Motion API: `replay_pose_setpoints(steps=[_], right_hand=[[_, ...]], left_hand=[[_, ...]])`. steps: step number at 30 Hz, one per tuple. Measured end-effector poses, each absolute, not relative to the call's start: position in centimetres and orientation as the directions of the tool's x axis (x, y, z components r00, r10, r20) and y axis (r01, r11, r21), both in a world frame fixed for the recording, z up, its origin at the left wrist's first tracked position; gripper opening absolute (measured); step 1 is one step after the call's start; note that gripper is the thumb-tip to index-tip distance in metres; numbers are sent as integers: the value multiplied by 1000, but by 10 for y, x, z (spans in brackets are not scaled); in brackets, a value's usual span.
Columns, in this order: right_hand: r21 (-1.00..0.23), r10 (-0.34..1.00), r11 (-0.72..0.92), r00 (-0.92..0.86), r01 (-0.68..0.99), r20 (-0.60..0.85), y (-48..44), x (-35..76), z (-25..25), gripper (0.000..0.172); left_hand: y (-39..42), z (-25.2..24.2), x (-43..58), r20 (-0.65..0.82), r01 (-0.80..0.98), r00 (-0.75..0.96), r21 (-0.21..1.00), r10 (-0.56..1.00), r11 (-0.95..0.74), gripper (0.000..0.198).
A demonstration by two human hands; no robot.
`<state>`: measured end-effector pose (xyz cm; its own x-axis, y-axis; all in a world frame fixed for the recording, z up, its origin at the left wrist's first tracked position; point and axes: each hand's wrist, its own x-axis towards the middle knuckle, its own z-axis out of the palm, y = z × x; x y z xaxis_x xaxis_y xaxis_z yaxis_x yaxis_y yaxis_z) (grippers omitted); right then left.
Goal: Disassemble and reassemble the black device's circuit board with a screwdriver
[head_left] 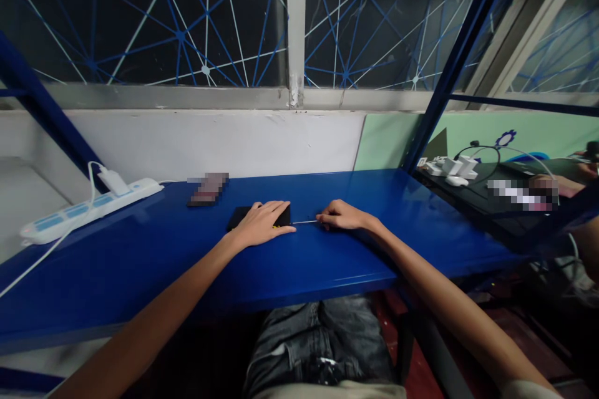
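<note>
My left hand (260,224) lies flat on a flat black case (240,217) on the blue table, its fingers stretched out and the thumb spread apart along the near side. A bit of yellow shows on the case under this hand. To the right, my right hand (344,216) is closed in a pinch on a thin metal rod (305,222). The rod lies level just above or on the tabletop, its left end close to the case's right edge. Whatever part of the rod sits inside my right fingers is hidden.
A blurred-out flat object (208,189) lies behind the case. On the left a white power strip (93,209) has a charger plugged in. Blue frame posts (442,75) flank the blue table (187,280). At right, another person's hand (556,187) is over a dark table with white adapters (461,167).
</note>
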<state>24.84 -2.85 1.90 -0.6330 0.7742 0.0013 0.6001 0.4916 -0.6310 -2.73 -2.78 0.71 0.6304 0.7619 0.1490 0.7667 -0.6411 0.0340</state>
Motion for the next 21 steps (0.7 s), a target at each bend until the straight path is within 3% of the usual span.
replay_pose_setpoints(steps=[11,21], right_hand=[[-355,806,588,-565,727,179,-31,249,17,36],[-544,802,561,-573,624,170,-28,256,21,30]], left_hand=[[-29,8,-25,164,771,627,9,762,-637,82],[-24,3,-28,167,760,640,9,750,-650,81]])
